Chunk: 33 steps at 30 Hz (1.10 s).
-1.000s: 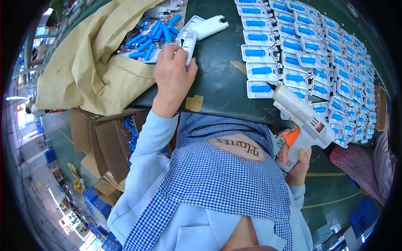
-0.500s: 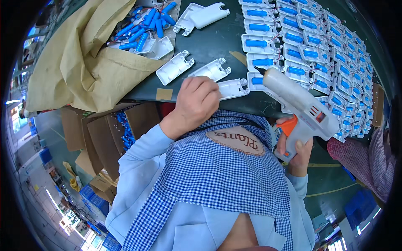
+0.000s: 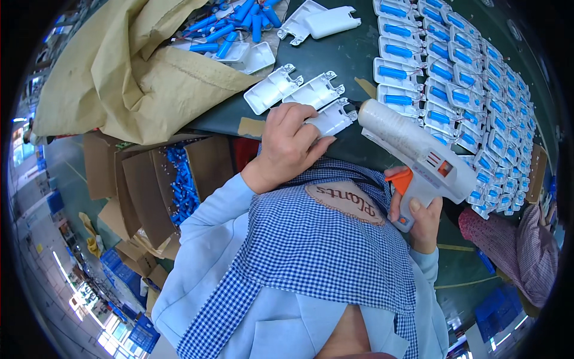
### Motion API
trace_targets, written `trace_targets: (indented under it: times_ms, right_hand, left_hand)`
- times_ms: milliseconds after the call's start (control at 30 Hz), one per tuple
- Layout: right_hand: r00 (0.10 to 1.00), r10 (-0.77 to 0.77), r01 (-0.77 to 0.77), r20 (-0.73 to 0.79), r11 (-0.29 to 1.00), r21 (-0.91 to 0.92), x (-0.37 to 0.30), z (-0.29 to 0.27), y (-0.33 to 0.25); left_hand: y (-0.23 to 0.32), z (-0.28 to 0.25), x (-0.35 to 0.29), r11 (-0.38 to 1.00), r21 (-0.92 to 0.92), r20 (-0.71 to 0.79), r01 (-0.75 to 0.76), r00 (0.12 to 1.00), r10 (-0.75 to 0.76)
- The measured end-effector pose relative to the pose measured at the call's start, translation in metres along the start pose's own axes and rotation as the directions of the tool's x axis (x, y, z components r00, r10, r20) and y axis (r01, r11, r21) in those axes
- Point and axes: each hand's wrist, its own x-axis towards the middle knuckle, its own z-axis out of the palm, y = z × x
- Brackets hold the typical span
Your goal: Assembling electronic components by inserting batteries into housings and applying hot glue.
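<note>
With right hand (image 3: 424, 225), gripping glue gun (image 3: 421, 154); with left hand (image 3: 288, 143) half-curled at white plastic shell (image 3: 332, 119), cannot tell if pinching. Could scorch fingertips (image 3: 311, 112) on close nozzle (image 3: 355, 104).

Cell-filled casings (image 3: 397, 75) are ranked right on the table (image 3: 344, 57); loose cells (image 3: 239, 27) are heaped far left, beside cloth (image 3: 143, 84). Three casings (image 3: 314, 91) (nearest at the left hand (image 3: 288, 140)) are set left of the glue gun (image 3: 418, 146).
</note>
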Motion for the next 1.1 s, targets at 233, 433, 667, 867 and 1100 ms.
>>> trace_targets:
  times_ms: [233, 433, 667, 867, 1100]
  right_hand:
    - [1.0, 0.01, -0.01, 0.024, 1.0, 0.004, 0.006, 0.003, 0.0]
    - [0.999, 0.007, -0.007, 0.046, 1.0, -0.007, 0.013, 0.008, -0.001]
    - [0.997, 0.033, -0.034, 0.074, 0.999, 0.008, 0.013, 0.006, -0.003]
    - [1.0, 0.001, 0.0, 0.024, 0.998, -0.055, 0.017, 0.013, -0.003]
    - [0.998, 0.048, -0.046, 0.031, 0.997, -0.064, 0.026, 0.017, -0.012]
  left_hand:
    - [-0.009, -0.022, 0.003, 0.972, 0.125, -0.132, 0.2, 0.974, -0.184]
    - [-0.017, -0.024, -0.004, 0.951, 0.13, -0.085, 0.28, 0.959, -0.271]
    - [-0.017, -0.005, 0.022, 0.977, 0.062, -0.041, 0.206, 0.978, -0.203]
    - [-0.011, 0.009, 0.031, 0.988, 0.016, -0.039, 0.152, 0.988, -0.151]
    - [-0.038, -0.021, 0.052, 0.987, 0.124, -0.197, 0.097, 0.978, -0.071]
